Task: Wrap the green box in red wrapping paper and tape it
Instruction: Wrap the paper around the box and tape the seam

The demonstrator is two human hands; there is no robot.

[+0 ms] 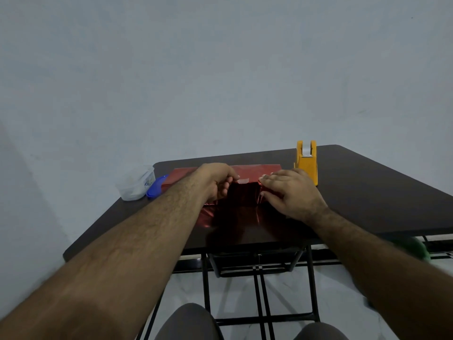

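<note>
Box (246, 192) sits mid-tabletop (367, 192), nearer the far edge than the near one, already covered in red paper (235, 217); no green shows. The paper is drawn up over the top, and a short strip of clear tape (243, 180) lies on the top front edge, so the main seam looks at least partly fixed. Loose paper spreads flat toward the near edge and also past the box toward the far left corner. Judged stage: roughly midway, with seam taping in hand and the remaining flaps not yet folded or taped.

Left hand (217, 181): fingers curled, tips pinching or pressing at the left end of the tape strip; cannot tell which.
Right hand (290, 192): fingers straight and close together, laid flat on the right part of the box top, holding the paper down. Thumb reaches down the front face.

Tape dispenser (306, 163), yellow, stands upright just beyond the right hand, near the far right corner. A clear tub (134, 184) with a blue lid (157, 186) beside it sits at the far left corner.
</note>
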